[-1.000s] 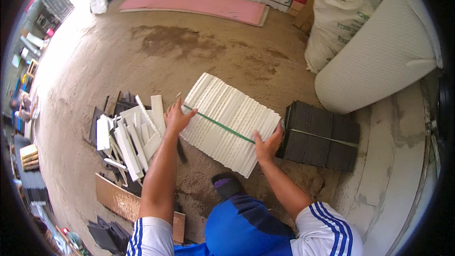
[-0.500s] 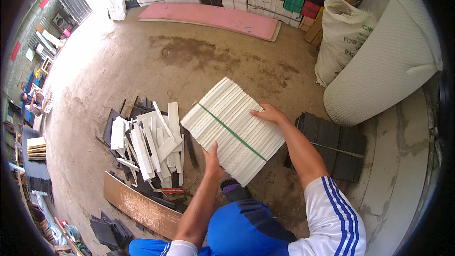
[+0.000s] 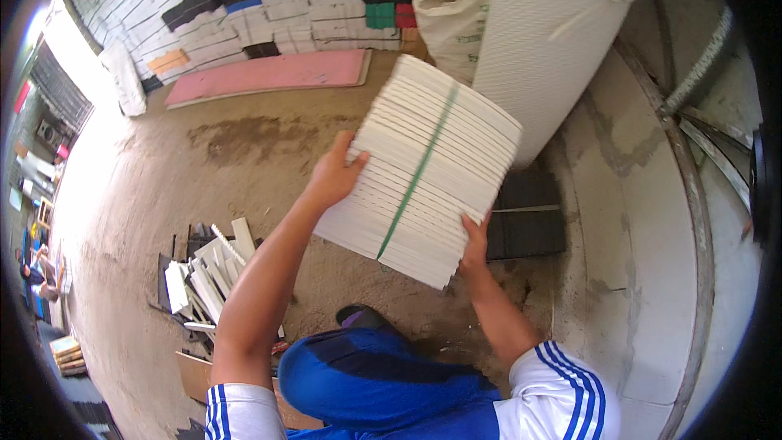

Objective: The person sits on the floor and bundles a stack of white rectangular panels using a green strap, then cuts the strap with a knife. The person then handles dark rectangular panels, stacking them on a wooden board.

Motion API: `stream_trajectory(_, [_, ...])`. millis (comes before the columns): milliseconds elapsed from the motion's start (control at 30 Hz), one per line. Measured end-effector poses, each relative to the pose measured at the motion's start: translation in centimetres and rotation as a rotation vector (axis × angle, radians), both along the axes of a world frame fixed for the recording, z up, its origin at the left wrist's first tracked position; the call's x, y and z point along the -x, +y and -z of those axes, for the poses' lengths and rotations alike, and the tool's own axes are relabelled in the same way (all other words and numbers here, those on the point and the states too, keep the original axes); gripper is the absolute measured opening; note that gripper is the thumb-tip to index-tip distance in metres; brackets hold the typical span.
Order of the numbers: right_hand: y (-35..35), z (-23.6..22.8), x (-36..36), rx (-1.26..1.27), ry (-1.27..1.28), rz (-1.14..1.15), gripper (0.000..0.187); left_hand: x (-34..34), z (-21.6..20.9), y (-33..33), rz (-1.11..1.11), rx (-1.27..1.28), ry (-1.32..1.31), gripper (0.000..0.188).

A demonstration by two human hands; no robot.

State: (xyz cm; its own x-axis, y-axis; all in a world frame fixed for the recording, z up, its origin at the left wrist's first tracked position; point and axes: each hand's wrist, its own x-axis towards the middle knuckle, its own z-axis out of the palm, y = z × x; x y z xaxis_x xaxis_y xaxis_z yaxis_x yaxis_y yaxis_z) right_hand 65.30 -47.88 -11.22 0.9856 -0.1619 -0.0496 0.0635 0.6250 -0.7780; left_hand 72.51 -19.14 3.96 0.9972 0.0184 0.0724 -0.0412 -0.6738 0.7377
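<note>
Between my two hands is a thick bundle of white foam-like strips [image 3: 387, 171], tilted and held up off the floor. A green strap [image 3: 424, 161] runs lengthwise around it. My left hand [image 3: 336, 173] grips its left edge, thumb on the face and the other fingers partly hidden. Low on the right edge, my right hand [image 3: 474, 244] clasps it with the thumb showing. Behind the bundle, close to my right hand, a strapped black bundle [image 3: 528, 228] sits on the floor, partly covered.
Loose white and black strips [image 3: 204, 281] lie in a heap at the left, beside a brown board [image 3: 194, 373]. A pink slab [image 3: 269, 77] lies before stacked bundles [image 3: 301, 12]. A white sack [image 3: 448, 24] and a large textured white roll [image 3: 546, 33] stand at the right.
The white bundle has been turned, so its strap slants the other way, and lifted toward the roll. Both hands still grip it. The view has swung right.
</note>
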Motion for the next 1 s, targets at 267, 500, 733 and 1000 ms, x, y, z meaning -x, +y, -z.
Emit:
stream_trajectory(267, [-5.3, 5.1, 7.7, 0.336, 0.205, 0.669, 0.084, 2.6, 4.2, -19.7, 0.155, -0.533, 0.194, 0.105])
stream_trajectory(500, [-7.7, 7.5, 7.0, 0.532, 0.324, 0.591, 0.084, 5.3, 16.4, -18.2, 0.073, 0.271, 0.656, 0.120])
stream_trajectory(733, [-9.9, 7.0, 5.8, 1.010, 0.359, 0.615, 0.082, 6.9, 17.8, -18.9, 0.322, 0.274, 0.445, 0.095])
stream_trajectory(1000, [8.6, -0.2, 6.0, 1.174, 0.078, 0.195, 0.074, 7.0, 1.5, -5.8, 0.380, -0.374, 0.375, 0.086])
